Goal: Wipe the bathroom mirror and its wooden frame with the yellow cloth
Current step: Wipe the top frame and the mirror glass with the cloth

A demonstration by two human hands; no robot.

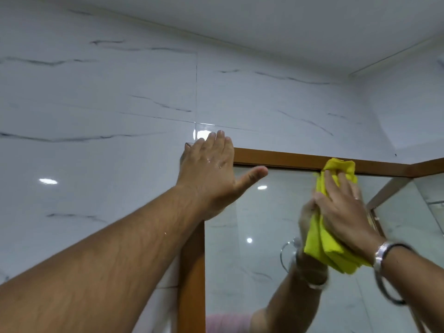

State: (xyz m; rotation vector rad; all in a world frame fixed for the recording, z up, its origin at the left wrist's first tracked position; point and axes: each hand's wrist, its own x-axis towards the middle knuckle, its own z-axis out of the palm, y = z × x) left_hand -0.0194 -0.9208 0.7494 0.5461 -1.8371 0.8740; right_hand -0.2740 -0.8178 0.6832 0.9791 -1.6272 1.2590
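The mirror (259,236) hangs on a white marble-look tiled wall, bordered by a wooden frame (283,159) along the top and down the left side. My left hand (209,174) lies flat and open over the frame's top left corner, fingers on the tile, thumb across the glass. My right hand (343,210) presses the bunched yellow cloth (322,239) against the glass near the top; the cloth's upper end touches the top frame rail. The glass reflects my right arm and the cloth.
White tiles with dark veins (108,116) fill the wall left of and above the mirror. The ceiling (288,25) is close overhead. A side wall meets the mirror at the right. A ring-shaped towel holder (286,253) shows as a reflection.
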